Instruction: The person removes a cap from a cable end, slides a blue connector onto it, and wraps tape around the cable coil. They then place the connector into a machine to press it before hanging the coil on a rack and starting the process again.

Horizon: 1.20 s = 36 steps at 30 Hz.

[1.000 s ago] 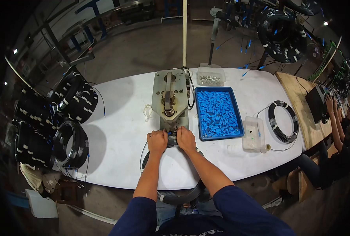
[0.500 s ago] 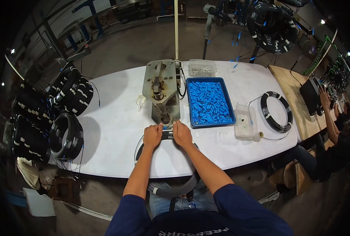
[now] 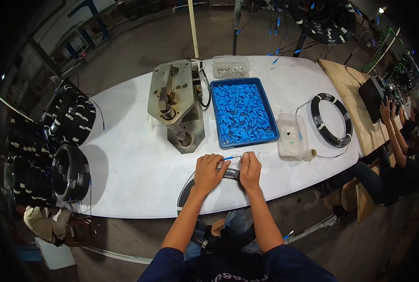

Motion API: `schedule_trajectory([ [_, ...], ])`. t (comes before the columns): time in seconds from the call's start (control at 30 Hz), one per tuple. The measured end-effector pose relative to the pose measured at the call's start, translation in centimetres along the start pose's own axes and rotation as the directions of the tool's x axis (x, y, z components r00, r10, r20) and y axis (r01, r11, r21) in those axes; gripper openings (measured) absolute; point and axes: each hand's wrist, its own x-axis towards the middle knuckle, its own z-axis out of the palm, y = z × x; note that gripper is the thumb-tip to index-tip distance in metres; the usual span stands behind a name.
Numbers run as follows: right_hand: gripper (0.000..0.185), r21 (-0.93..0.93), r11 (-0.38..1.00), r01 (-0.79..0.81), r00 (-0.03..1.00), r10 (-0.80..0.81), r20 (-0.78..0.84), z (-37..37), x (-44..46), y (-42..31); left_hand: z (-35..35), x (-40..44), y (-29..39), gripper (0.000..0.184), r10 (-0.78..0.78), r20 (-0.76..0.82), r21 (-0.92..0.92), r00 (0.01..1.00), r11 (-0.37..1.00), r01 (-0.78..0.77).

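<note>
Both of my hands are over the near part of the white table (image 3: 139,188). Between the fingers of my left hand (image 3: 209,172) is a blue connector (image 3: 228,159), and a thin cable runs from it toward my right hand (image 3: 250,169). My right fingers are pinched on that cable; the exact grip is partly hidden. Below the hands, a black cable coil (image 3: 230,174) leans over the table's edge toward my lap. Just beyond my hands stands a metal hand press (image 3: 174,105).
A blue tray (image 3: 276,134) of small blue connectors lies ahead, beside clear plastic boxes (image 3: 231,61). Another cable coil (image 3: 316,117) lies at right, and several coils (image 3: 70,174) are stacked at left. A co-worker's hand (image 3: 386,112) shows at far right.
My hands have drawn back from the press, moving right and nearer me, with more space between them. The blue connector and cable now show between them. The camera view has shifted.
</note>
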Motion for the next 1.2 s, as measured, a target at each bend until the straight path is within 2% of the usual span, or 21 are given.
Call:
schedule_trajectory([
  [0.1,0.022,-0.045,0.999,0.007,0.999,-0.008,-0.035,0.9,1.2,0.3,1.3,1.9,-0.9,0.018,0.064,-0.045,-0.128,0.997,0.989,-0.069],
  [0.13,0.021,-0.059,0.996,0.065,0.996,-0.068,-0.055,1.2,1.6,0.2,1.7,2.6,-0.9,0.020,0.005,-0.050,-0.255,0.999,0.967,-0.017],
  [0.2,0.020,-0.025,1.000,0.017,0.997,-0.019,-0.071,1.4,2.7,0.0,2.3,3.9,-1.0,0.025,-0.070,-0.040,-0.442,0.997,0.896,0.045],
  [0.3,0.024,-0.002,1.000,-0.023,0.995,0.023,-0.101,1.8,4.0,0.8,1.7,5.6,-0.5,0.023,-0.072,0.080,-0.379,0.994,0.920,0.097],
  [0.37,0.029,0.167,0.985,-0.034,0.995,0.049,-0.086,1.8,4.6,1.0,2.0,6.3,-0.7,0.021,-0.074,0.101,-0.365,0.992,0.925,0.106],
  [0.4,0.032,0.268,0.961,-0.074,0.990,0.103,-0.096,1.8,4.8,1.3,2.1,6.5,-0.8,0.020,-0.080,0.090,-0.390,0.993,0.914,0.109],
  [0.43,0.032,0.260,0.962,-0.085,0.989,0.113,-0.094,1.7,4.8,1.6,2.4,6.6,-1.0,0.018,-0.090,0.077,-0.414,0.993,0.903,0.114],
  [0.47,0.032,0.330,0.937,-0.111,0.980,0.157,-0.119,1.6,4.8,1.7,2.9,6.8,-1.2,0.016,-0.031,-0.010,-0.450,0.999,0.893,0.024],
  [0.5,0.032,0.401,0.907,-0.132,0.969,0.203,-0.140,1.6,4.9,1.7,3.1,6.8,-1.3,0.016,-0.040,-0.004,-0.453,0.999,0.891,0.034],
  [0.57,0.029,0.425,0.896,-0.133,0.967,0.211,-0.143,1.5,5.0,1.6,2.9,6.7,-1.4,0.014,-0.018,-0.013,-0.461,1.000,0.887,0.009],
  [0.63,0.025,0.266,0.956,-0.125,0.978,0.164,-0.131,1.1,5.6,1.4,2.7,6.7,-1.5,0.015,-0.047,0.034,-0.494,0.998,0.867,0.058],
  [0.67,0.011,0.136,0.972,-0.194,0.975,0.206,-0.084,0.7,6.0,1.4,2.6,6.7,-1.5,0.015,-0.068,0.078,-0.525,0.995,0.845,0.099],
  [0.7,0.011,0.135,0.971,-0.199,0.974,0.211,-0.083,0.6,6.8,1.2,2.5,6.7,-1.6,0.015,-0.071,0.082,-0.525,0.994,0.845,0.103],
  [0.73,0.007,-0.130,0.991,-0.004,0.993,-0.011,-0.114,0.5,7.8,1.0,2.4,6.7,-1.7,0.015,-0.133,0.156,-0.555,0.979,0.808,0.198],
  [0.77,0.011,-0.387,0.904,0.181,0.969,-0.230,-0.084,0.5,8.5,1.1,2.3,6.6,-1.8,0.015,-0.189,0.233,-0.575,0.954,0.764,0.292],
  [0.8,0.021,-0.473,0.878,0.076,0.996,-0.092,-0.011,0.3,8.8,1.4,2.5,6.6,-2.1,0.015,-0.189,0.239,-0.572,0.952,0.765,0.296],
  [0.83,0.021,-0.471,0.879,0.069,0.996,-0.086,-0.015,0.4,9.1,1.7,2.6,6.5,-2.4,0.014,-0.188,0.278,-0.602,0.942,0.730,0.323],
  [0.9,0.025,-0.649,0.758,0.069,0.997,-0.067,0.027,0.9,9.4,2.3,2.8,6.4,-2.9,0.014,-0.186,0.320,-0.624,0.929,0.696,0.354],
  [1.03,0.032,-0.640,0.768,0.029,0.998,0.008,0.055,2.2,8.7,4.4,2.5,6.7,-3.1,0.014,-0.232,0.385,-0.628,0.893,0.643,0.438],
  [1.07,0.033,-0.657,0.752,0.047,0.998,-0.015,0.055,2.4,8.6,4.6,2.4,6.7,-3.1,0.014,-0.253,0.426,-0.606,0.869,0.633,0.482],
  [1.2,0.034,-0.690,0.718,0.093,0.995,-0.040,0.093,2.5,8.5,4.8,2.8,6.9,-3.3,0.015,-0.257,0.414,-0.639,0.873,0.601,0.480],
])
